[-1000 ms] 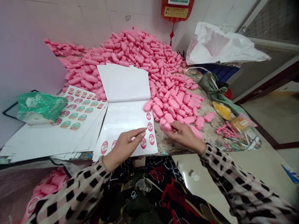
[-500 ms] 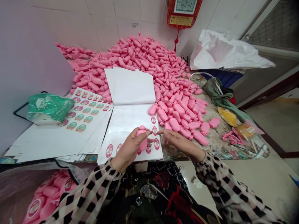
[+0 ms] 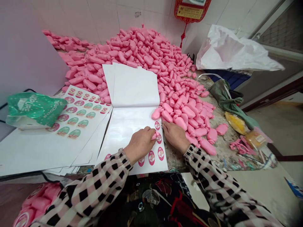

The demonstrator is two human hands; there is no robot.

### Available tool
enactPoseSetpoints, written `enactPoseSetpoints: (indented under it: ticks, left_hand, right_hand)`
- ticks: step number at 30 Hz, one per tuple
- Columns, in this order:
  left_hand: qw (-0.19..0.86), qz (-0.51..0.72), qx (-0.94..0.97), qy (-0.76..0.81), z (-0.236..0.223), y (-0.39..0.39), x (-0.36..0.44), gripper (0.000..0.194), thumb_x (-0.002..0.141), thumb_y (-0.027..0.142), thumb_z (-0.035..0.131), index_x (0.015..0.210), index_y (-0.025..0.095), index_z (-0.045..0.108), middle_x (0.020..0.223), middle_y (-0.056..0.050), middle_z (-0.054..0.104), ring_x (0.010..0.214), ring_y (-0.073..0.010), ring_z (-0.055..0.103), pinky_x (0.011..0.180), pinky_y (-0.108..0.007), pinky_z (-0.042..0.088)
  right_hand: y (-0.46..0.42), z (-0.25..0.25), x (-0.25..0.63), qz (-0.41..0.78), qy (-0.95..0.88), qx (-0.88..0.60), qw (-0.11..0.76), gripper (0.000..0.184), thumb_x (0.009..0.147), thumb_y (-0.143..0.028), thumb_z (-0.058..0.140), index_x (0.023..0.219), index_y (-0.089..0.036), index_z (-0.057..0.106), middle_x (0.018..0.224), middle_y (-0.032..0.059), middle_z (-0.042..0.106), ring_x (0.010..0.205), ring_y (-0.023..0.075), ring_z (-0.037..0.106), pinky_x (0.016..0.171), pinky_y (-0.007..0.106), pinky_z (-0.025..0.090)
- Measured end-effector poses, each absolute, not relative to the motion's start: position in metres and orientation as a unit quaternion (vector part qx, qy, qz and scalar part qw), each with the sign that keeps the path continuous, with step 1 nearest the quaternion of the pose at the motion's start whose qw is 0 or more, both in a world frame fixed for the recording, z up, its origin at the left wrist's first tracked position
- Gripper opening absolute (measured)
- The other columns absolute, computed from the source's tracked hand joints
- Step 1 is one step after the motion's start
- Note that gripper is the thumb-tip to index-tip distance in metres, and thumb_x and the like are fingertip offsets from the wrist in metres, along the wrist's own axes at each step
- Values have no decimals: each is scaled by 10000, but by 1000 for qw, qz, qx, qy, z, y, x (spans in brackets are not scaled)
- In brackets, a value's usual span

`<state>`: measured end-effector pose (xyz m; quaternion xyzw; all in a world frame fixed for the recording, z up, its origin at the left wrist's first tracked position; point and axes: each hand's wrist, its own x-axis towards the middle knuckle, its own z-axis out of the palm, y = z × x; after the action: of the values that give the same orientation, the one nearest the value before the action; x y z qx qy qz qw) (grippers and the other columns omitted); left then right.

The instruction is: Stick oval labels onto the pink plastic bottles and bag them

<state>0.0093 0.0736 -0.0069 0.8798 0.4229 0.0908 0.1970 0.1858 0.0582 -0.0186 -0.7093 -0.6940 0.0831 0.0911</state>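
My left hand (image 3: 140,143) is closed around a small pink bottle (image 3: 155,135). Most of it is hidden under the fingers; one pink end pokes out over the stickers. Beneath lies a white sticker sheet (image 3: 123,121) with oval pink stickers (image 3: 161,153) down its right side and along its bottom. At the sheet's right edge, beside the upper stickers, my right hand (image 3: 175,136) is bent down with fingers together, its fingertips on the edge. The back of the hand hides part of the grip.
Behind the sheet rises a large heap of pink bottles (image 3: 142,47). To the left are more sticker sheets (image 3: 78,110) and a green plastic package (image 3: 35,108). A green cloth bag (image 3: 224,94) and a yellow packet (image 3: 236,123) lie right. Labelled bottles (image 3: 39,201) sit low left.
Both hands have come down onto the sticker sheet. The pink bottle, upright and visible before, is now mostly covered by my left hand. My right hand has lowered to the sheet's edge.
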Motion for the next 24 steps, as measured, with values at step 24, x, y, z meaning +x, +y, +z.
enactPoseSetpoints:
  ticks: [24]
  left_hand:
    - [121, 19, 921, 369, -16, 86, 19, 385, 859, 386, 483, 1222, 264, 528, 1324, -84, 462, 878, -246, 574, 705, -368, 465]
  right_hand:
    - [62, -43, 187, -55, -710, -696, 89, 256, 943, -266, 372, 891, -189, 610, 869, 69, 619, 825, 200, 549, 661, 311, 331]
